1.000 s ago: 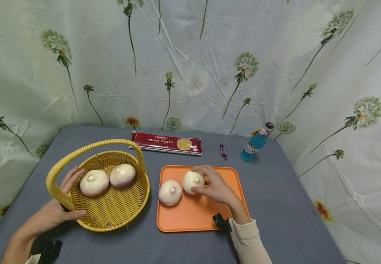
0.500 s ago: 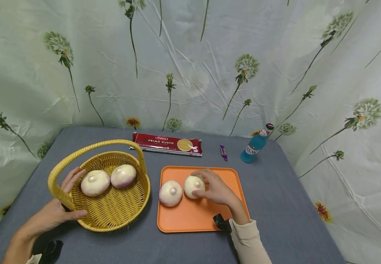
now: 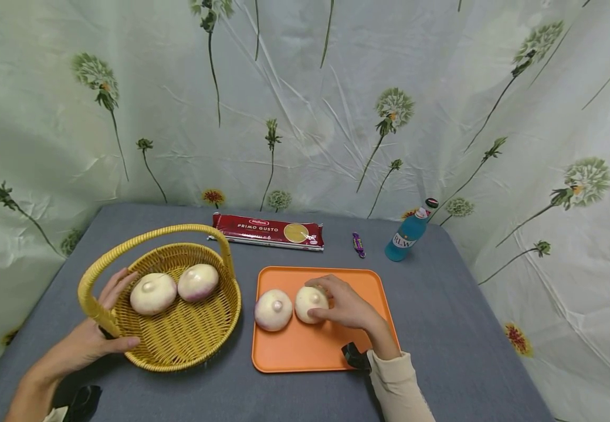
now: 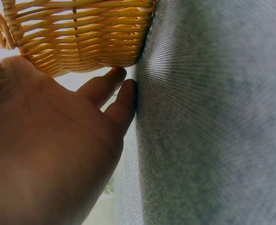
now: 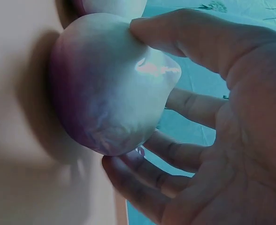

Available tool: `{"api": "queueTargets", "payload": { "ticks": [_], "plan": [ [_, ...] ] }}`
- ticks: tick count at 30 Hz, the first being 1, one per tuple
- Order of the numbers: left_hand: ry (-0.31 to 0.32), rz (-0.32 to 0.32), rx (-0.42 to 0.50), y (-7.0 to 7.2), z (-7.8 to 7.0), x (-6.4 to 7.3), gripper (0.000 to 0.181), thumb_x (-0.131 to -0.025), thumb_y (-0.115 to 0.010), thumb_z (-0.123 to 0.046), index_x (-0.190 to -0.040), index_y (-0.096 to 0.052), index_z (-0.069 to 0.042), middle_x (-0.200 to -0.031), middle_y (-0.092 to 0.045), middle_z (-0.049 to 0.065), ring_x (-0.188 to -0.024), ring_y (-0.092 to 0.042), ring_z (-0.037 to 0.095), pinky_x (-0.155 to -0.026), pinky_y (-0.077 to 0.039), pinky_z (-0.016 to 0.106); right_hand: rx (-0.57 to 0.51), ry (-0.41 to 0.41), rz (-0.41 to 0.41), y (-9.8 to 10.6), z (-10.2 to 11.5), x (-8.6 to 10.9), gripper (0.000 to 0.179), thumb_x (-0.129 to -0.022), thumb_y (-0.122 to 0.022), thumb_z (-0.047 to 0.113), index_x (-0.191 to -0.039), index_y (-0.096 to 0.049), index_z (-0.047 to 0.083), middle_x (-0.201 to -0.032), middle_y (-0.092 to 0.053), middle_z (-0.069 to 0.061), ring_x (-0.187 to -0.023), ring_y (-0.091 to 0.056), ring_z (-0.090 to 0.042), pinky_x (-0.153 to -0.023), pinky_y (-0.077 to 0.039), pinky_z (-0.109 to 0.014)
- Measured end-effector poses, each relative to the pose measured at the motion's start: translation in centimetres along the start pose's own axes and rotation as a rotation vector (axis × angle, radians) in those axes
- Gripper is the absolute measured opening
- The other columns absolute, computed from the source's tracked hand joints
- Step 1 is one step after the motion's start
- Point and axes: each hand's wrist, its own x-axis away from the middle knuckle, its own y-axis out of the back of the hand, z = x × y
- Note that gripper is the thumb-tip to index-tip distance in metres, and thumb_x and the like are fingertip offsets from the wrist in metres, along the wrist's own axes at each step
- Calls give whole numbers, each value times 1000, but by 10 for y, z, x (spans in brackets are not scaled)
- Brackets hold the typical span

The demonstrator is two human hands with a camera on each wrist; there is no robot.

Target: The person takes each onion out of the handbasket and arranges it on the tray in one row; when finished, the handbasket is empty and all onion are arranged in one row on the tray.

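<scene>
My right hand (image 3: 341, 303) curls over a white turnip (image 3: 311, 305) on the orange tray (image 3: 305, 357), with thumb and fingertips on its sides. In the right wrist view, that turnip (image 5: 107, 84) shows a purple underside and a nub on top. A second turnip (image 3: 273, 310) sits just left of it near the tray's left edge. My left hand (image 3: 94, 334) holds the left side of a yellow wicker basket (image 3: 183, 346), thumb at the front rim and fingers behind the handle. Two more turnips (image 3: 153, 293) lie in the basket. Low on the left, the wicker wall (image 4: 81, 42) overhangs my outer fingers.
Behind the tray, a red pasta packet (image 3: 268, 231) lies along the back of the grey-covered table (image 3: 453, 328). A small purple-wrapped candy (image 3: 358, 245) and a blue bottle (image 3: 406, 234) are to its right. A flower-printed curtain (image 3: 305, 117) rises behind the table.
My right hand and its turnip have shifted slightly toward me on the tray, beside the other turnip. My left hand and the basket have stayed in place.
</scene>
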Motion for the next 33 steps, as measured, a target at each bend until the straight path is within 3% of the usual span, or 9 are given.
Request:
{"api": "queueTargets", "payload": {
  "ticks": [9,22,33],
  "plan": [
    [4,-4,5,0,0,0,114,-77,-77,3,-163,-5,-17,-167,14,7,-144,10,-7,-110,15,23,39,31,20,1,2,0,55,-91,-74,29,-140,-57,9,-131,-58,-10,-114,-52,-22,-94,-43,-42],
    [16,-1,26,-1,0,1,112,-79,-76,2,-163,-4,-17,-167,16,8,-145,12,-5,-111,17,30,56,8,45,-1,8,2,55,-91,-74,30,-139,-57,8,-131,-57,-11,-115,-52,-23,-98,-44,-48],
    [-22,-18,-12,-1,0,0,114,-75,-79,2,-163,-8,-15,-167,11,4,-144,7,-8,-100,0,4,49,25,33,0,6,1,57,-91,-74,28,-141,-55,6,-135,-56,-13,-120,-52,-27,-99,-43,-50]
  ]
}}
